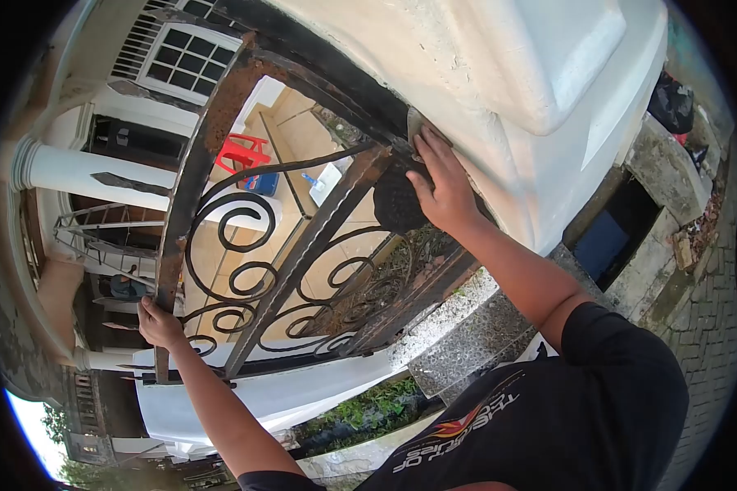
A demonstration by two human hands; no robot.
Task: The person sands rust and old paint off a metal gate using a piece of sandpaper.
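A dark metal gate with curled scrollwork and rusty patches stands before me, tilted in the view. At the lower left, my left hand is wrapped round the gate's outer bar. My right hand is up at the gate's other side, beside the white pillar, and its fingers press a small greyish sheet against the dark frame. Below that hand a round black piece shows behind the bars.
Behind the gate are a red plastic stool, a blue container, and a tray on the tiles. A metal ladder stands at the left. An open drain and a black bag are at the right.
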